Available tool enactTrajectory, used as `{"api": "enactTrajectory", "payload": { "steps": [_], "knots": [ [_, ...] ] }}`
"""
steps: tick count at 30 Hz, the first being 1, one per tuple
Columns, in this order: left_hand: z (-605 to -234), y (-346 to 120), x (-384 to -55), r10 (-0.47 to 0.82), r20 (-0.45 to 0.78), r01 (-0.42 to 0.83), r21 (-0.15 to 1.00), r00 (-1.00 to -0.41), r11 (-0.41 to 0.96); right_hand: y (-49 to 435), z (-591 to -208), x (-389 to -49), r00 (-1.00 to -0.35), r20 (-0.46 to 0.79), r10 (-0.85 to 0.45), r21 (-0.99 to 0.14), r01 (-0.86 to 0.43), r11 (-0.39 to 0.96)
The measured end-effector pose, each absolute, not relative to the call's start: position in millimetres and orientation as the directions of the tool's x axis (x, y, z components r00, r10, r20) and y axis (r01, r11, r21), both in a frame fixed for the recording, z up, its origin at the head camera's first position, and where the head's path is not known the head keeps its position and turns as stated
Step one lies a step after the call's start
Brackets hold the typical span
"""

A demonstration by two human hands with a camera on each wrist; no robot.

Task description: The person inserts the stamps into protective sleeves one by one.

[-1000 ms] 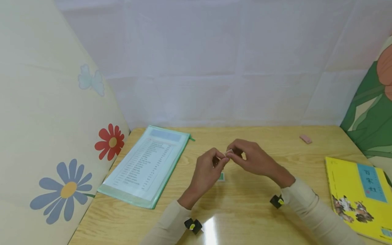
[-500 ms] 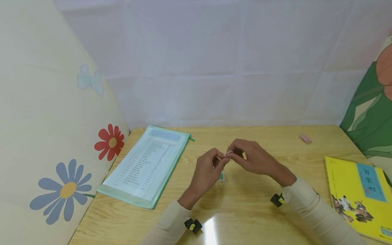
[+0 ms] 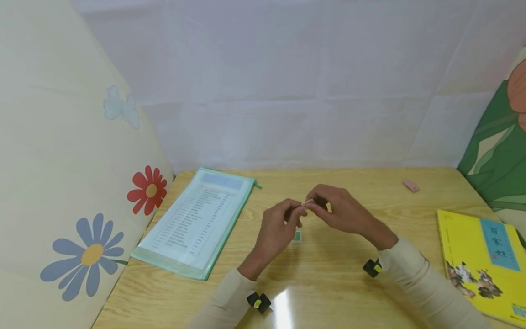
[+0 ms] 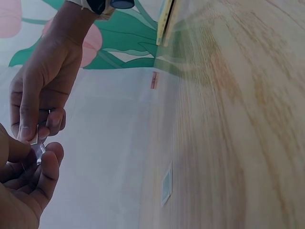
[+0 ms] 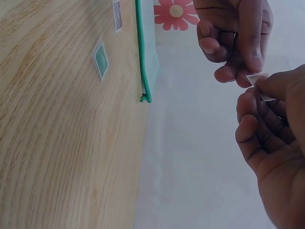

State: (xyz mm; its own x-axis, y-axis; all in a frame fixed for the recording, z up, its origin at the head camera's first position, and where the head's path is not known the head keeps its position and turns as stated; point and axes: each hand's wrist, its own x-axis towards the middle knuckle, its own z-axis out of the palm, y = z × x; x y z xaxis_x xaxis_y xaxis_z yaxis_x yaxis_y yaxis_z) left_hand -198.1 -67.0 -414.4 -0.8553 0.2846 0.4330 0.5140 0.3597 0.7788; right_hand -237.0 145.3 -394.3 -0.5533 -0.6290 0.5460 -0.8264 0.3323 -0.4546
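Observation:
Above the table, my left hand (image 3: pixel 276 228) and right hand (image 3: pixel 340 211) meet fingertip to fingertip. Between them is a small thin white-edged piece (image 3: pixel 307 202), pinched by thumb and fingers from both sides. A shiny clear part (image 4: pixel 40 153) shows at the left fingers in the left wrist view. In the right wrist view the piece's pale corner (image 5: pixel 255 78) sticks out at the right thumb; the fingers cover most of it. Below the left hand, a small green stamp-like card (image 3: pixel 297 236) with a white border lies on the table.
A clear zip folder (image 3: pixel 193 224) with a printed sheet lies at the left. On the right are a yellow book (image 3: pixel 472 256) and, farther back, a pink eraser-like block (image 3: pixel 410 185). A second white-bordered card (image 5: pixel 117 16) lies near the folder in the right wrist view.
My hands stay almost in place. The left fingers have shifted slightly at the piece, and a bit more of the piece shows. The green card and everything else on the table lie as before.

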Motion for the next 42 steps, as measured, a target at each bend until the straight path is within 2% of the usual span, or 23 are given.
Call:
{"api": "enactTrajectory", "payload": {
  "steps": [11, 19, 42],
  "knots": [
    [-415.7, -66.5, -199.7, 0.242, 0.475, 0.532, 0.788, -0.846, 0.311, 144.2, -394.5, -237.2, -0.562, 0.536, -0.63, -0.462, -0.82, 0.338],
    [-413.3, -65.8, -198.3, 0.244, 0.472, 0.532, 0.763, -0.847, 0.368, 142.7, -393.5, -235.6, -0.578, 0.523, -0.626, -0.471, -0.809, 0.352],
    [-415.0, -65.1, -198.1, 0.248, 0.475, 0.536, 0.749, -0.844, 0.39, 140.8, -392.7, -232.3, -0.584, 0.528, -0.616, -0.511, -0.798, 0.319]
  ]
}}
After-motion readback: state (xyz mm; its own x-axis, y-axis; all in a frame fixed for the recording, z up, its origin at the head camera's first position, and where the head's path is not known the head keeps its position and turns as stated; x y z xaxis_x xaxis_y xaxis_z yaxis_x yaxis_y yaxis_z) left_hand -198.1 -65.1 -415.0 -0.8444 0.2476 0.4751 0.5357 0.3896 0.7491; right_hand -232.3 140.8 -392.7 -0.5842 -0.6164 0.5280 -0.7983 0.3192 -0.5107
